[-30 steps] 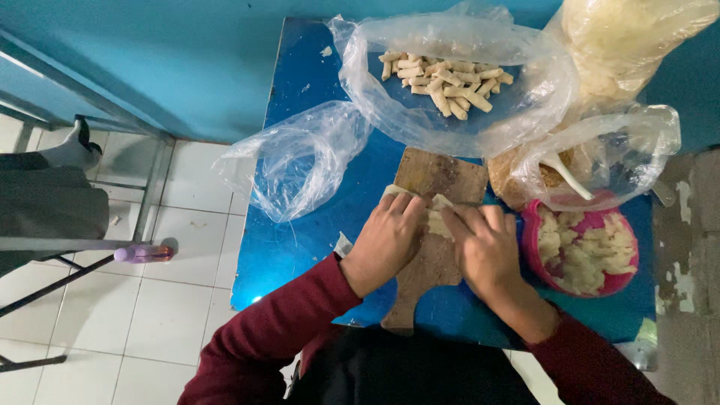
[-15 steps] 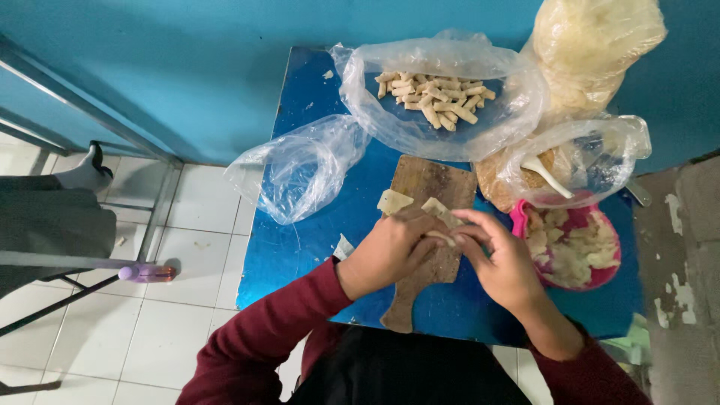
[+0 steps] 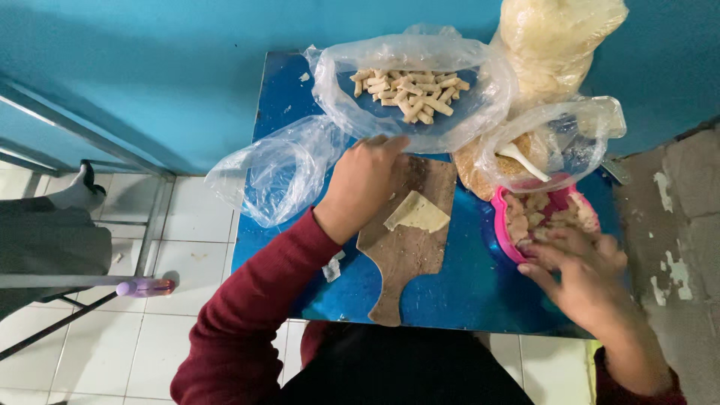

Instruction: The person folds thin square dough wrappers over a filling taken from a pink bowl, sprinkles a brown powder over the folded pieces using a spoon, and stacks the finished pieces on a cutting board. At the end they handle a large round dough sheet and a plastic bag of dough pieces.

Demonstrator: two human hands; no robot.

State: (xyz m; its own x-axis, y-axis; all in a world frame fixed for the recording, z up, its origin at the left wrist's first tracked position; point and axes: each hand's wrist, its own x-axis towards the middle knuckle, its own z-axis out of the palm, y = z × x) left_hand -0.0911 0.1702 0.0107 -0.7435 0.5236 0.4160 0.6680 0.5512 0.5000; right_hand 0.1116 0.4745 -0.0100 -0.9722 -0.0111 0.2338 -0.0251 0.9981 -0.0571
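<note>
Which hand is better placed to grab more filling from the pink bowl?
Probably the right hand: its fingers already rest at the pink bowl. The left hand is across the wooden board, by the plastic bag.

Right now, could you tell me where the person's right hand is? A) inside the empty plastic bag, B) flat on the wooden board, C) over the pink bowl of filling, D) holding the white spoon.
C: the right hand hovers at the pink bowl, fingers spread over the filling, while the left hand lies by the wooden board.
</note>
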